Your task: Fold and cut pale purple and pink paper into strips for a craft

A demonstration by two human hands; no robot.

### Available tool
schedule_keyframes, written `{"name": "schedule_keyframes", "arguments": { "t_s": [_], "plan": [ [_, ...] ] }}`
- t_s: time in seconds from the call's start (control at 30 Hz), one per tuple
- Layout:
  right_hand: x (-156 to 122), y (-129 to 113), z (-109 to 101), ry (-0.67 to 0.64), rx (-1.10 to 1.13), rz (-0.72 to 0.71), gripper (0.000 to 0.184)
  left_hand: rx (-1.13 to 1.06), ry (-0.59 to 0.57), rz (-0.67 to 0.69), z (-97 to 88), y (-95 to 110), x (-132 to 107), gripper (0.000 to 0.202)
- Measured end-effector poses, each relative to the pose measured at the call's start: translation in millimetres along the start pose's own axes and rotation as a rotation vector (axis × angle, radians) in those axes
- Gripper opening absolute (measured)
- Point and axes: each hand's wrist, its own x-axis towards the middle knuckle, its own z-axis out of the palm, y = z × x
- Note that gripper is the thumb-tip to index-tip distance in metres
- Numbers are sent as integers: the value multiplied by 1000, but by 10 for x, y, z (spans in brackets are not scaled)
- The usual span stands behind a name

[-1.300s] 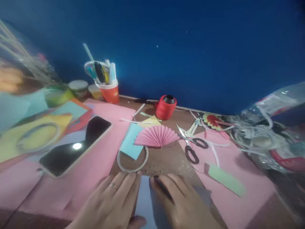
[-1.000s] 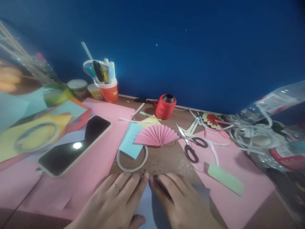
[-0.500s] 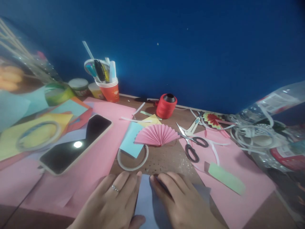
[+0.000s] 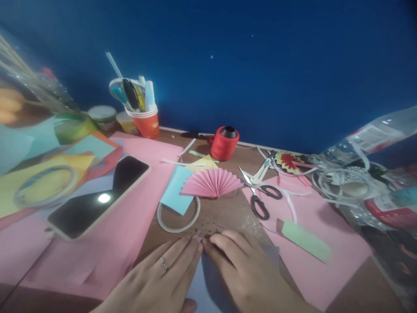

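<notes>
A pale lavender sheet of paper lies at the near edge of the brown table, partly covered by my hands. My left hand, with a ring on one finger, presses on its left part, fingers close together. From the other side my right hand grips the paper, its fingers bent. The fingertips of both hands meet at the sheet's far edge, over what looks like a narrow fold. Just beyond them are a pleated pink paper fan, black-handled scissors and a white ring.
A phone rests on pink paper at left. Behind stand a red cup of pens and a red thread spool. To the right lie a green paper strip, a box cutter and plastic bottles.
My left hand has moved right, bringing its fingertips together with my right hand's at the paper's far edge. The view has shifted slightly.
</notes>
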Motion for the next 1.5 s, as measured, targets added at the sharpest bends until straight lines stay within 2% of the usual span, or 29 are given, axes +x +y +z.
{"name": "schedule_keyframes", "arguments": {
  "t_s": [0.23,0.4,0.53,0.8,1.0,1.27,1.5],
  "plan": [
    [-19,63,-76,14,-41,27,35,-6,-7,-16,12,2,-16,36],
    [3,53,-50,-19,-10,36,32,-11,-13,-18,-20,11,72,36],
    [-20,47,-23,-14,-7,34,31,-17,-11,-16,-28,5,33,38],
    [-28,37,-28,-19,-18,32,32,15,40,17,-12,21,99,36],
    [-36,30,-19,6,-37,19,31,-34,30,-90,19,77,65,40],
    [-64,54,-32,55,-38,52,32,-41,3,-70,62,78,19,38],
    [-73,79,-32,79,-48,77,28,-4,-2,-2,-31,32,48,39]
  ]
}}
